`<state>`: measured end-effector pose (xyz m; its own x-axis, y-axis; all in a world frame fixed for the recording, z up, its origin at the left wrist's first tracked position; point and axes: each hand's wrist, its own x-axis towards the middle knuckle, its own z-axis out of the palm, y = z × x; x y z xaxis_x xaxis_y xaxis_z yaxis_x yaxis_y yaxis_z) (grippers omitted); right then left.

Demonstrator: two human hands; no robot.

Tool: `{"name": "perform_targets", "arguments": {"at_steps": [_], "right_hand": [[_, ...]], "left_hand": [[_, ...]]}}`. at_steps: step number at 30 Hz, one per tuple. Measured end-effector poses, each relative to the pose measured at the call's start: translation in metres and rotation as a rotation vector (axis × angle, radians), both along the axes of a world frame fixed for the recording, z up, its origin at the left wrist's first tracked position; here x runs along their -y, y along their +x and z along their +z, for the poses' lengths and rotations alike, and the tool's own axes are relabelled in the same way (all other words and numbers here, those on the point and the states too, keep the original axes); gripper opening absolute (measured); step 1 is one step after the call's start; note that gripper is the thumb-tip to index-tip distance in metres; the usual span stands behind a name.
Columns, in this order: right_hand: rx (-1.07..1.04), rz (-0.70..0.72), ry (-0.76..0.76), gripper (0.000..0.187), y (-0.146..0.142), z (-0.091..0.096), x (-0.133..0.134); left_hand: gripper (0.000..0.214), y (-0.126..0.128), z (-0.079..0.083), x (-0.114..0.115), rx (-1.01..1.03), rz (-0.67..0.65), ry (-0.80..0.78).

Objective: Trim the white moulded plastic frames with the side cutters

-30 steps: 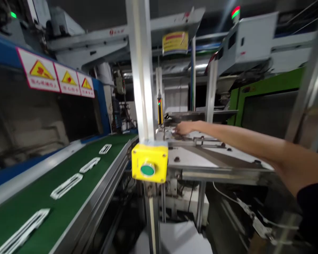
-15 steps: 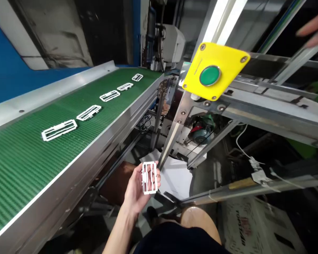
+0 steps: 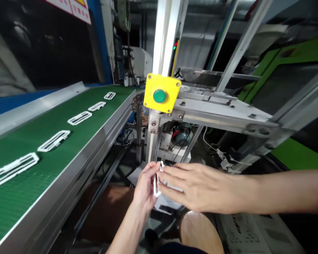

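A white plastic frame with long slots [image 3: 156, 189] is held in my left hand [image 3: 143, 186], its thumb and fingers closed around the near side. It is tilted and partly hidden. My right hand [image 3: 197, 187] lies across it from the right, fingers stretched out and slightly apart. Its fingertips are at the frame; whether they press on it I cannot tell. To the left, several similar white frames [image 3: 80, 118] lie in a row on a green conveyor belt [image 3: 76, 148].
A yellow plate with a green push button [image 3: 159, 95] is fixed to an aluminium post ahead. Right of it runs a metal frame table [image 3: 214, 104]. Below stand a round wooden stool [image 3: 200, 233] and a pale crate [image 3: 243, 233]. A green machine [image 3: 296, 148] is at far right.
My right hand has come in from the upper right to the frame in my left hand. The frame has turned more edge-on. The view has swung right, and the frames on the belt appear nearer.
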<state>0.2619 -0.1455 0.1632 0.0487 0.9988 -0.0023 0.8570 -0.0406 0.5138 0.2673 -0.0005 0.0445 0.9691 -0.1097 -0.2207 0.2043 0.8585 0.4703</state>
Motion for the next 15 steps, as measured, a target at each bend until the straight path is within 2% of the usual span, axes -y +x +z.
{"name": "perform_targets", "arguments": {"at_steps": [4, 7, 10, 12, 15], "right_hand": [[0.162, -0.010, 0.038, 0.030, -0.005, -0.006, 0.002], [0.229, -0.037, 0.109, 0.029, -0.010, 0.009, 0.005], [0.211, -0.096, 0.204, 0.027, -0.006, 0.041, 0.015], [0.194, -0.189, 0.311, 0.030, 0.007, 0.071, 0.028], [0.270, -0.493, 0.498, 0.039, 0.046, 0.115, 0.049]], "left_hand": [[0.023, 0.001, 0.021, 0.016, -0.007, 0.062, 0.090], [0.021, -0.001, 0.035, 0.021, 0.012, 0.082, 0.127], [0.023, -0.002, 0.041, 0.015, 0.056, 0.073, 0.152], [0.028, -0.001, 0.037, 0.006, 0.083, 0.029, 0.184], [0.030, 0.002, 0.016, -0.008, 0.051, 0.023, 0.235]]}}
